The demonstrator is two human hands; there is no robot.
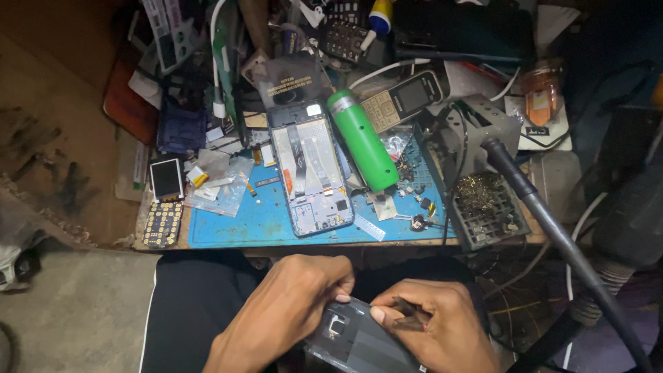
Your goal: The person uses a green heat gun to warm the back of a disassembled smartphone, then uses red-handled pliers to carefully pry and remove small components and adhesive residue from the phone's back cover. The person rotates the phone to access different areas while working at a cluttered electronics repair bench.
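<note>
Cluttered bench behind; below the blue mat (228,231), over the lap, the left hand (290,311) clamps the phone back cover (359,342) while right hand (438,324) fingers pinch a small tool (407,314). A slip could scratch it.

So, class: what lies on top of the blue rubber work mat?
On the blue rubber work mat: an opened phone, a green cylinder, small loose parts. The mat beneath them is hidden.

Well beyond the left hand (290,304), a small blank white screen (166,179) lies left of clear plastic packets (219,181), with a keypad phone's grey screen (413,94) farther right.
</note>
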